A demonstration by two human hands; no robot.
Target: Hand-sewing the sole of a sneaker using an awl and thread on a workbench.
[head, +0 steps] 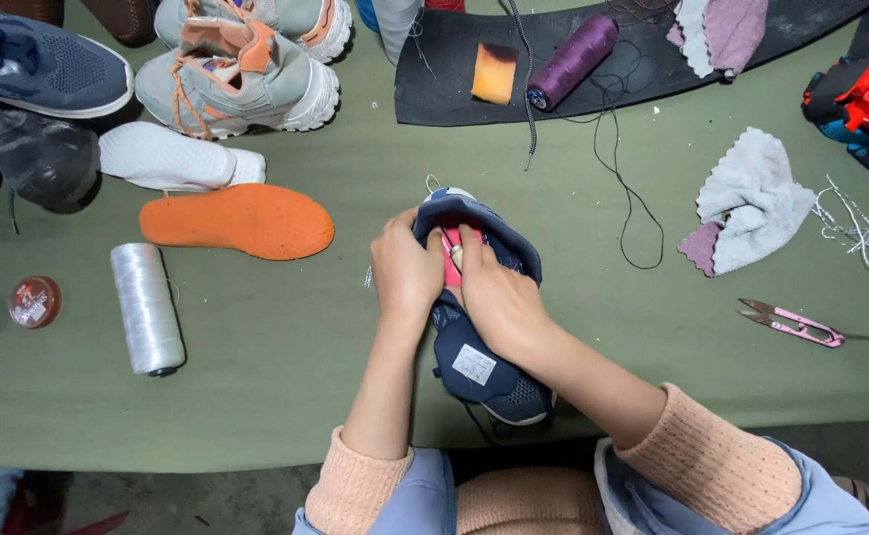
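At the centre of the frame, a person's left hand and right hand close together on a navy knit sneaker lying on a green work table, fingers pressed into its pink lining. An orange insole and a white thread spool sit to the left, a purple thread spool at upper centre, pink thread snips at right

A small white rectangular label sits on the dark blue shoe tongue just below the hands. Far off to their left, at the table's edge, stand two small round tins with red printed lids.
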